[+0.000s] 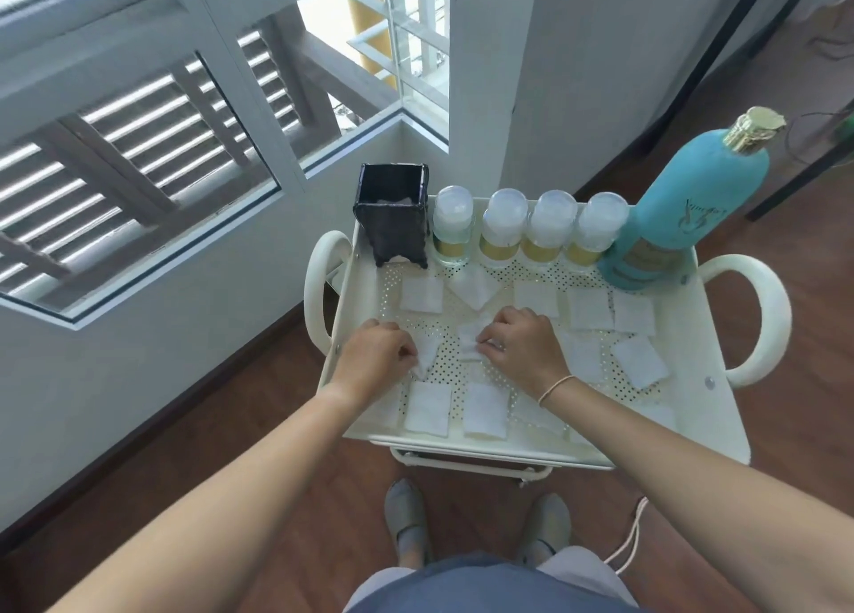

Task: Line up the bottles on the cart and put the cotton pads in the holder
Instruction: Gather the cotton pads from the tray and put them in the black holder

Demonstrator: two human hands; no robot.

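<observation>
A cream perforated cart tray holds several white square cotton pads scattered flat. At the back left stands a black square holder with some white pads inside. Beside it, several small clear bottles with round caps and yellow liquid stand in a row, ending at a tall teal bottle with a gold cap. My left hand pinches a pad at the tray's left. My right hand pinches another pad near the middle.
Looped cream handles stick out from both sides of the cart. A white wall and a large window are on the left, close to the cart. Wooden floor lies around, with my feet below the tray's front edge. A white cord trails at lower right.
</observation>
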